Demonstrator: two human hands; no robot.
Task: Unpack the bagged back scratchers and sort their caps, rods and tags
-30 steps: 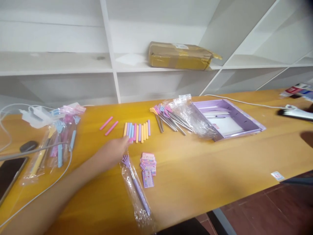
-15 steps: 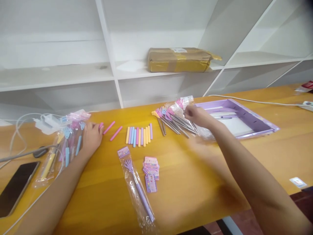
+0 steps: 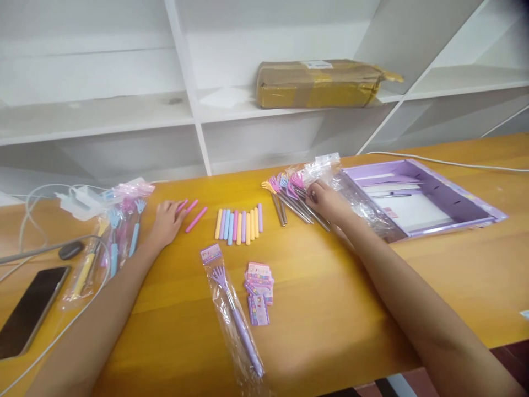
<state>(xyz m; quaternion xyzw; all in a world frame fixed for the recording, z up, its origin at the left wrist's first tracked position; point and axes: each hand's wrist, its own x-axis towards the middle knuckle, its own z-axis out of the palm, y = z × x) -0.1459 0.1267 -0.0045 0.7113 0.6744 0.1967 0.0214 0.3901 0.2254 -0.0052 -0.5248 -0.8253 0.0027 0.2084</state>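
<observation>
My left hand (image 3: 168, 221) is closed at the fingertips on a pink stick (image 3: 182, 206), beside two more pink sticks (image 3: 195, 219). My right hand (image 3: 324, 201) has its fingers bent onto the pile of metal rods with small coloured hand-shaped heads (image 3: 295, 201); what its fingertips grip, if anything, is hidden. Between my hands lies a row of yellow, purple, blue and pink sticks (image 3: 238, 226). Nearer me are a bagged purple hand-shaped scratcher (image 3: 239, 325) and a loose stack of small printed cards (image 3: 259, 292).
Behind my right hand are clear plastic bags (image 3: 367, 207) and an open purple box (image 3: 467, 198). At the left lie bagged scratchers (image 3: 113, 242), white cables, and a black phone (image 3: 31, 309). A taped carton (image 3: 318, 85) sits on the shelf (image 3: 231, 113).
My right hand has come down onto the rods, and a pink-headed rod it was holding up is now lower, among the pile. My left hand has shifted slightly right. The view has turned a little.
</observation>
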